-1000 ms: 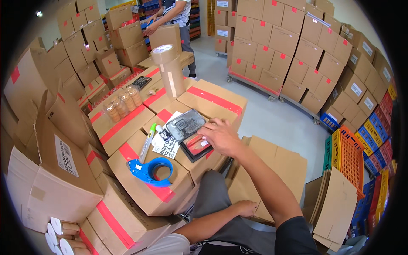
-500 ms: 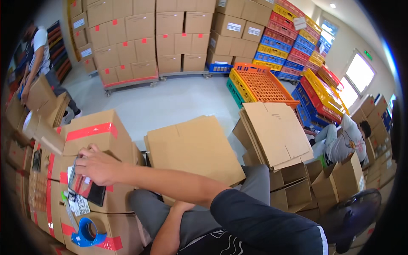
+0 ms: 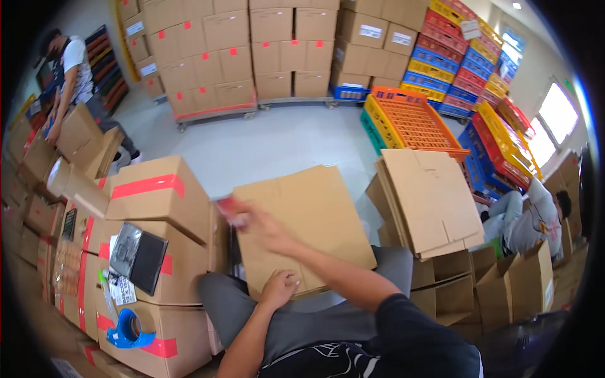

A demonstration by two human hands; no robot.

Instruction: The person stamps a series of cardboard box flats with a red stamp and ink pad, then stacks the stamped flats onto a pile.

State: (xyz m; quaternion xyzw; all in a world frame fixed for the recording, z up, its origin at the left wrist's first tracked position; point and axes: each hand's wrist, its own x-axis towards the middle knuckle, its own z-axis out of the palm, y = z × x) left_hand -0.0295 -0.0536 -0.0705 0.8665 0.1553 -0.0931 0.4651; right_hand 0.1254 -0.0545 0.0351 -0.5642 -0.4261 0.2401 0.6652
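The person wears a white-patterned black shirt (image 3: 324,364) at six o'clock, its dark sleeve (image 3: 422,337) short, and grey trousers (image 3: 228,296) at seven.

A blue tape dispenser (image 3: 120,337) sits on a red-taped carton (image 3: 183,321). Farther back are a dark calculator (image 3: 69,223) and a column of tape rolls (image 3: 77,189). Across the grey floor (image 3: 296,140), stacked cartons (image 3: 220,63) stand on wheeled dollies, and red, blue and yellow plastic crates (image 3: 435,53) rise to their right. A co-worker (image 3: 75,69) stands at far left; another person (image 3: 534,217) sits at right near open cartons (image 3: 513,280).
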